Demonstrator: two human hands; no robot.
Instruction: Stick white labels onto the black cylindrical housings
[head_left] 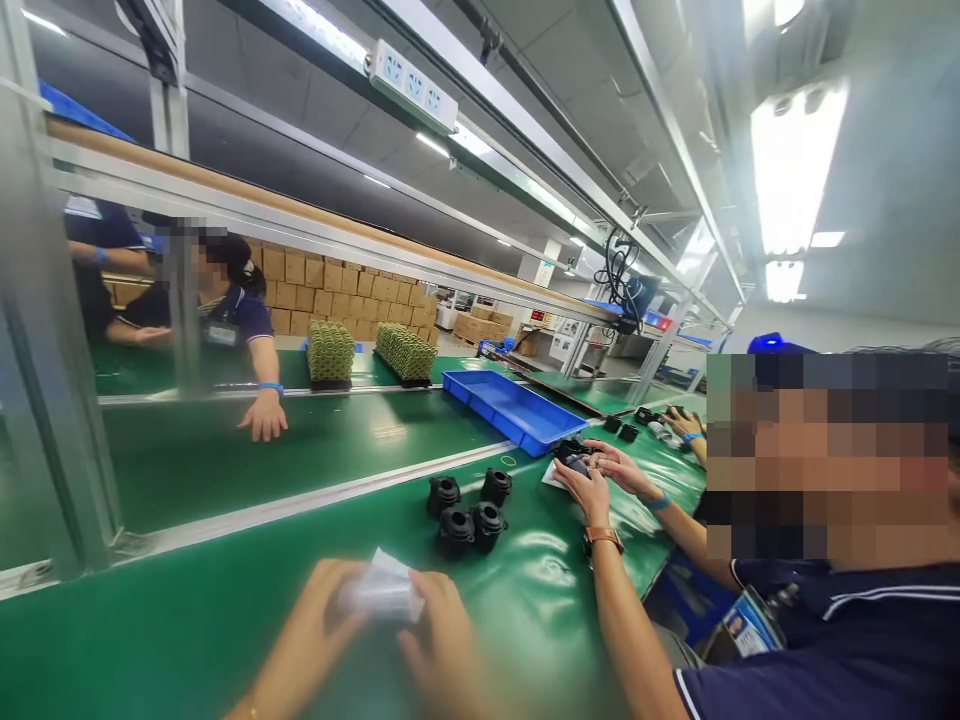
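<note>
Low in the middle of the view, my left hand point(319, 620) and my right hand point(444, 640) are closed on opposite sides of a whitish, see-through plastic bag point(382, 588). Motion blurs the bag and both hands, and any contents cannot be made out. Beyond my hands, several black round plastic parts point(471, 512) with open tops stand in a cluster on the green work surface point(247, 560). To the right, a co-worker's hands point(592, 480) hold a dark part above a white piece.
A blue tray point(517, 408) lies behind the black parts, beside a yellow-green ring point(508, 461). Across the metal strip, another person's hand point(266, 414) rests on the belt. Two stacks of yellow-green rings point(330, 352) stand farther back. A metal post point(56, 300) rises at left.
</note>
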